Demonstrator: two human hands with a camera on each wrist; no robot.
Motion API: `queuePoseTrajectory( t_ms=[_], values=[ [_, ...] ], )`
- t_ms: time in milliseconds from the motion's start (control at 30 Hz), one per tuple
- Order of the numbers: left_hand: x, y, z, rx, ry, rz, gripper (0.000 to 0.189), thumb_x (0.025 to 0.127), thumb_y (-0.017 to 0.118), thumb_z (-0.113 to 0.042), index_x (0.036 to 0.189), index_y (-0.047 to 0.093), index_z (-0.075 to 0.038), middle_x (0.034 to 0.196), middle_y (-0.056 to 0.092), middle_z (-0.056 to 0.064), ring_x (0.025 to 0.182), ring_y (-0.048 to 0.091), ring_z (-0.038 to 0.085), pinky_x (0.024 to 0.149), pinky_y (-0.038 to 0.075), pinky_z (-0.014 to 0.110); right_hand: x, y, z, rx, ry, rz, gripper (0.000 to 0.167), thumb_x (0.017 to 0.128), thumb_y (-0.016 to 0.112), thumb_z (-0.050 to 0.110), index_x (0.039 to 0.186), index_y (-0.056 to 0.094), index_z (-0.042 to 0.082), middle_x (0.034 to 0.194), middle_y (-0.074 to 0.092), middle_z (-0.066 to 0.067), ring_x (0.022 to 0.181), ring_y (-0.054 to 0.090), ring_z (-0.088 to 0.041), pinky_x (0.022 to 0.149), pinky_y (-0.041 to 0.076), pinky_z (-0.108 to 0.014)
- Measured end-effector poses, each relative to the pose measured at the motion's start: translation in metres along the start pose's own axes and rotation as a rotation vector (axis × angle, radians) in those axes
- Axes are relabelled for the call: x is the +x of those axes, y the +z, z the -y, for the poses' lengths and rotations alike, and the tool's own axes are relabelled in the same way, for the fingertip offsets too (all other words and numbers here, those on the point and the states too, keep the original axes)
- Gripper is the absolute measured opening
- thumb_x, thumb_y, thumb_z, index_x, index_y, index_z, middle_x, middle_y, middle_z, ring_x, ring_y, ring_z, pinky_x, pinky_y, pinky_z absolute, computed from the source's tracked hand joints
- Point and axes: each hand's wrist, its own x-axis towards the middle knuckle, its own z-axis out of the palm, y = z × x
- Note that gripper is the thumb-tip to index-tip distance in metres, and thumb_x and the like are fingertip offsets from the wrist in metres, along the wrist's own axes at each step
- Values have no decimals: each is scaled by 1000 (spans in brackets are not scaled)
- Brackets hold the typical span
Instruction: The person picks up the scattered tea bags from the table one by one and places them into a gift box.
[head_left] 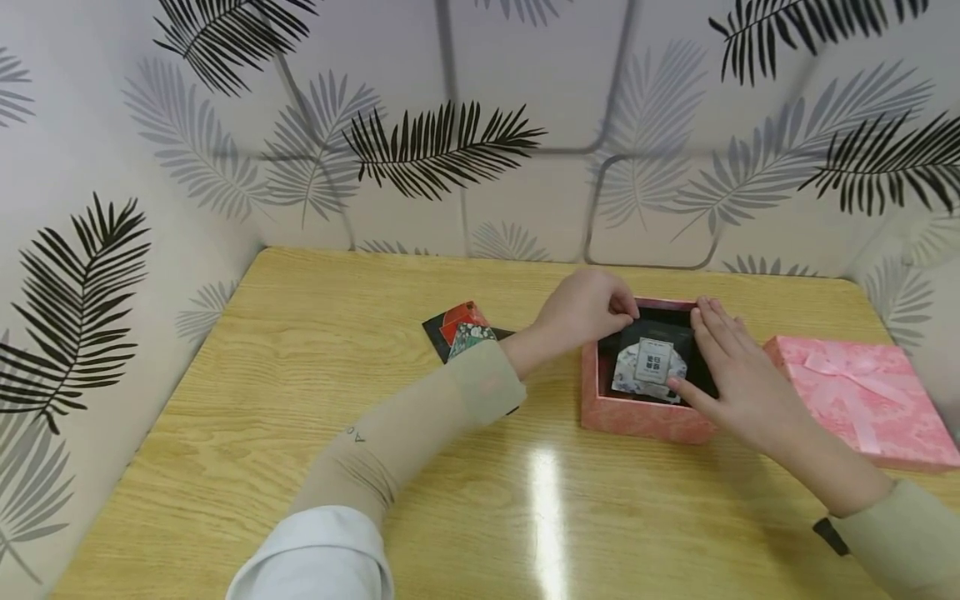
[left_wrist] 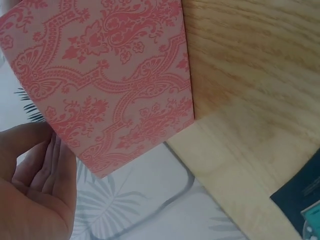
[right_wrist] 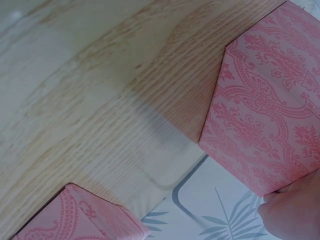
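A pink patterned box [head_left: 645, 419] stands without its lid on the table, in the right half of the head view. In it lies a black pouch [head_left: 657, 331] with a pale label in front. My left hand [head_left: 588, 307] reaches over the box's left wall and seems to pinch the pouch's upper left edge. In the left wrist view the left hand's fingertips are hidden behind the rim. My right hand [head_left: 742, 379] lies over the box's right side with fingers extended along the rim. Its thumb touches the pouch near the label.
To the right of the box lies a pink lid [head_left: 870, 400] with a ribbon bow. Several flat packets, among them a red one [head_left: 461, 319] and a floral one [head_left: 471, 335], lie left of the box, partly behind my left forearm. A patterned wall covering [head_left: 517, 217] stands behind the table.
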Motion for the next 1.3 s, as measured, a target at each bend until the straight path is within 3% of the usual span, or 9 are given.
queuePoseTrajectory(
  t_ms=[167, 367, 633, 1000, 1300],
  values=[
    [-1, -3, -4, 116, 5, 44, 14, 103, 71, -15, 108, 83, -18, 110, 81, -6, 102, 72, 8, 91, 57, 20, 0, -1, 1, 7, 7, 5, 98, 103, 63, 53, 165, 20, -9, 175, 16, -29, 166, 11, -40, 138, 2, -46],
    [0, -3, -4, 128, 14, 51, 14, 103, 72, -16, 111, 83, -18, 112, 81, -5, 106, 73, 9, 94, 58, 23, -1, -3, 1, 7, 11, 12, 98, 104, 63, 53, 166, 20, -8, 175, 15, -29, 166, 11, -41, 138, 1, -45],
    [2, -1, 3, 67, 14, 41, 18, 105, 70, -17, 118, 82, -15, 117, 81, -2, 110, 75, 10, 96, 58, 23, -1, 0, -1, 5, 5, -7, 96, 103, 64, 52, 165, 22, -9, 174, 17, -30, 166, 12, -40, 137, 4, -48],
    [1, -2, 7, -15, 15, -3, 18, 104, 72, -18, 115, 83, -11, 114, 82, 0, 107, 76, 12, 95, 59, 24, 0, 0, 0, 5, 5, 5, 97, 103, 64, 52, 165, 20, -9, 175, 17, -29, 166, 10, -40, 137, 1, -45],
    [0, -3, 19, -242, -6, 4, 19, 102, 74, -16, 117, 82, -8, 114, 82, 5, 103, 77, 15, 87, 56, 17, -1, -1, 1, 9, 8, 9, 97, 103, 64, 52, 166, 20, -8, 175, 16, -29, 166, 10, -40, 137, 0, -46]
  ],
)
